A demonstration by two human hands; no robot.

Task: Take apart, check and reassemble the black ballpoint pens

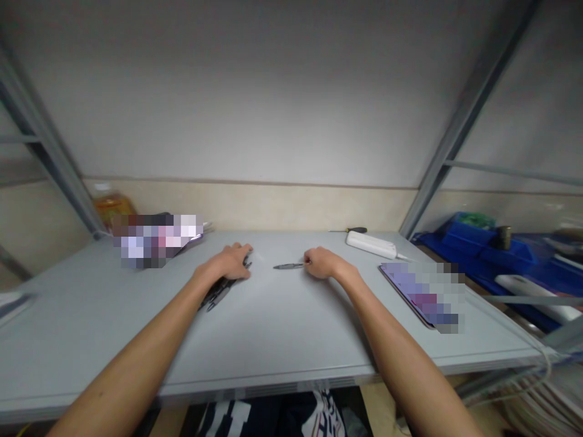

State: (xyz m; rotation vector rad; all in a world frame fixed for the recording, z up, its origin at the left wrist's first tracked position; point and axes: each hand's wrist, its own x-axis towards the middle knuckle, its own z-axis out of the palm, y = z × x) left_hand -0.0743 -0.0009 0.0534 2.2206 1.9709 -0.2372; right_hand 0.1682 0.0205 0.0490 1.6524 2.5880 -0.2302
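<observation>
My left hand (228, 262) is left of the middle of the grey table, curved over a bunch of dark pens (219, 295). Their ends show between its thumb and fingers and again below the palm; the rest is hidden under the hand. Just right of the middle, my right hand (319, 263) is closed around one end of a single slim grey pen (288, 266). The pen's pointed end faces left, toward the other hand, and it lies level, low over the tabletop (282, 328). Whether it touches the surface I cannot tell.
A white power strip (371, 245) and a screwdriver (357, 230) lie at the back right. Nearer is a phone-like flat device (405, 294), partly blurred. Blue trays (496, 249) stand beyond the right-hand frame. At the back left are a blurred package (157, 241) and an amber bottle (112, 206).
</observation>
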